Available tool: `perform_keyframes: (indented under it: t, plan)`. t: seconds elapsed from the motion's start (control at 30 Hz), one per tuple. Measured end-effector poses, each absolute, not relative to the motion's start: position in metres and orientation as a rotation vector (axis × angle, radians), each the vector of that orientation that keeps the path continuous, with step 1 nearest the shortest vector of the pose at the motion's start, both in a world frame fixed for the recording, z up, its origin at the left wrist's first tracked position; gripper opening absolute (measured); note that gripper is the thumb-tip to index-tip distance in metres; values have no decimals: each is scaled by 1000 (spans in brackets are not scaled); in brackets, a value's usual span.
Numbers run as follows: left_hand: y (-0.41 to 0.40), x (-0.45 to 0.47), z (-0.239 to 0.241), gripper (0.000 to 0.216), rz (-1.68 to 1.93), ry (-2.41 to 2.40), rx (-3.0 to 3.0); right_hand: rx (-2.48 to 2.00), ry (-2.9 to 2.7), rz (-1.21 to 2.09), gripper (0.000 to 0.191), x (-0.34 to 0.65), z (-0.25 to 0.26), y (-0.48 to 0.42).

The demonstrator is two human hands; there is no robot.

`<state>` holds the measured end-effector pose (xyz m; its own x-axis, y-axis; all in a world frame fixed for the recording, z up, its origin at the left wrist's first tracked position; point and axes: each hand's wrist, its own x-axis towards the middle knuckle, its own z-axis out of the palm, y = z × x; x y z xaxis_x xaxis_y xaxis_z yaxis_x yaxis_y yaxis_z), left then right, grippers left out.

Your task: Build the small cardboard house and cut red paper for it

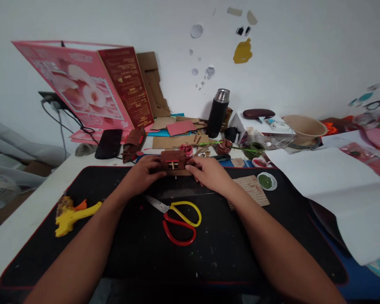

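A small brown cardboard model house (172, 161) stands at the far edge of the black mat (120, 245). My left hand (142, 174) grips its left side with curled fingers. My right hand (209, 173) holds its right side, fingers pressed against it. Both forearms reach forward over the mat. Scissors (179, 217) with one yellow and one red handle lie on the mat just below my hands, blades pointing left.
A yellow glue gun (70, 213) lies at the mat's left. Corrugated cardboard (251, 190) and a green paint lid (266, 181) sit right. Behind: paint pots, black flask (218, 114), pink box (82, 84), phone (109, 143), paper bowl (304, 126). White paper (342, 190) covers the right side.
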<state>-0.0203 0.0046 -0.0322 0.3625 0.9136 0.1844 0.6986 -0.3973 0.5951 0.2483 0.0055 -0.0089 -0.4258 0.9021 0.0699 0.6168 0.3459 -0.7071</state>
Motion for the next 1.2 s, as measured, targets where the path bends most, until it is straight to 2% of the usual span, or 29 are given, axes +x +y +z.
perform_keyframes:
  t: [0.2,0.33,0.47,0.87,1.07,1.2]
  plan:
    - [4,-23,-34,42,721,1436,2144,-1360,-2259,723,16,246,-6,3]
    - [3,-19,-32,43,720,1441,2154,-1404,-2369,504,18,244,-5,4]
    - [0,-13,-30,42,766,1504,2175,-1441,-2331,470,19,250,-2,7]
    - [-3,-14,-36,38,836,1725,2065,-1406,-2179,808,18,253,-4,7]
    - [-5,-12,-37,39,835,1624,2120,-1266,-2092,1080,39,249,-13,3]
    - [-4,-11,-38,40,837,1619,2120,-1249,-2060,1129,37,246,-19,3]
